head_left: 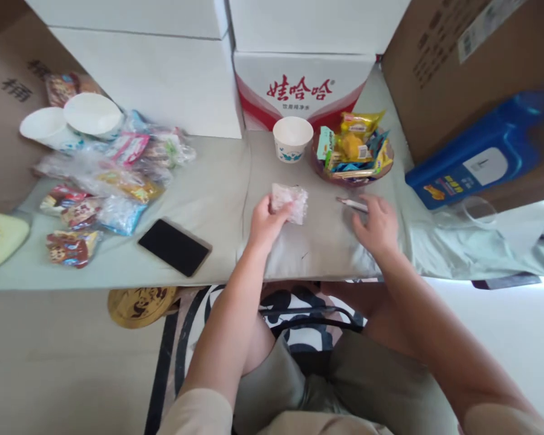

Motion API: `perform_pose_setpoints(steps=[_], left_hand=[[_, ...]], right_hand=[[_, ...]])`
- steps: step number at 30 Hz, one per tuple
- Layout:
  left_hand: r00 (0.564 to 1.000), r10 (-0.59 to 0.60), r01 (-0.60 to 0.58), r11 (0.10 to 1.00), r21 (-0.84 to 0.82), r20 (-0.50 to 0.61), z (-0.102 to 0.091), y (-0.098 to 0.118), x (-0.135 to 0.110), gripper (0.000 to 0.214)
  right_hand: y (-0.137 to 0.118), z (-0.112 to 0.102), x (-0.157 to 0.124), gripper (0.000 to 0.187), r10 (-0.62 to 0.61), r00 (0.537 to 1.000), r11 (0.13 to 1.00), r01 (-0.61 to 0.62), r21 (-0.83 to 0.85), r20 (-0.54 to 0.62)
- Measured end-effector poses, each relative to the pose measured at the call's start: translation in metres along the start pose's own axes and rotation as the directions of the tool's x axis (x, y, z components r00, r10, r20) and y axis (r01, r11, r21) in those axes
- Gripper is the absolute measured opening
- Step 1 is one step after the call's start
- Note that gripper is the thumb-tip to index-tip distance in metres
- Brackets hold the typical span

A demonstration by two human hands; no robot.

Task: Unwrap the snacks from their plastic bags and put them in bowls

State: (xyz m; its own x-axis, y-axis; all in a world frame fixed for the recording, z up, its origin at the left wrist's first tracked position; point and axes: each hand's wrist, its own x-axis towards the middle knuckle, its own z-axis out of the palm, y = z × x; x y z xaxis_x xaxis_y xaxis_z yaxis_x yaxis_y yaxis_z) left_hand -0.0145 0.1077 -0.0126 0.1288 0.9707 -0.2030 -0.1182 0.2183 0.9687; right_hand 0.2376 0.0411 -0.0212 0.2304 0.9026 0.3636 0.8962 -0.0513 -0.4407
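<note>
Green-grey shorts (267, 386) are closest, under two bare arms (229, 308). On the cloth-covered table (224, 181), wrapped snacks (133, 186) sit in a heap at the left beside two paper cups (93, 115). Next comes a black phone (174, 246), lying flat. The left hand (267, 223) pinches a small, clear, crinkly packet (301, 206) between thumb and fingers. Behind the packet stands one white paper cup (292, 142), and then a basket (329, 176) full of snacks. The right hand (379, 226), apart from the left, touches a thin white stick (354, 205); I can't tell if it grips. A blue bottle (451, 172) is last.
</note>
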Motion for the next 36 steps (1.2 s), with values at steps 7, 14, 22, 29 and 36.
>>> perform_pose_setpoints(steps=[7, 14, 22, 29, 36], left_hand=[[0.991, 0.137, -0.124, 0.919, 0.373, -0.01, 0.012, -0.02, 0.018, 0.071], [0.976, 0.105, -0.189, 0.851, 0.49, 0.193, 0.049, -0.022, 0.018, 0.061], [0.98, 0.183, -0.137, 0.913, 0.384, -0.084, 0.034, -0.025, 0.036, 0.073], [0.928, 0.371, -0.315, 0.718, 0.62, 0.042, 0.036, -0.011, 0.028, 0.025], [0.999, 0.014, -0.014, 1.0, -0.011, 0.029, 0.048, 0.003, 0.013, 0.026]], right_hand=[[0.022, 0.003, 0.001, 0.038, -0.024, 0.996, 1.0, 0.024, 0.003, 0.08], [-0.002, -0.005, 0.004, 0.042, -0.162, 0.943, 0.985, 0.135, 0.111, 0.29], [0.057, -0.02, 0.004, 0.031, 0.127, 0.983, 0.991, -0.131, 0.016, 0.13], [0.039, -0.014, 0.004, 0.032, -0.124, 0.991, 0.978, 0.113, 0.177, 0.054], [0.017, -0.002, -0.005, 0.044, -0.379, 0.906, 0.854, 0.263, 0.45, 0.189]])
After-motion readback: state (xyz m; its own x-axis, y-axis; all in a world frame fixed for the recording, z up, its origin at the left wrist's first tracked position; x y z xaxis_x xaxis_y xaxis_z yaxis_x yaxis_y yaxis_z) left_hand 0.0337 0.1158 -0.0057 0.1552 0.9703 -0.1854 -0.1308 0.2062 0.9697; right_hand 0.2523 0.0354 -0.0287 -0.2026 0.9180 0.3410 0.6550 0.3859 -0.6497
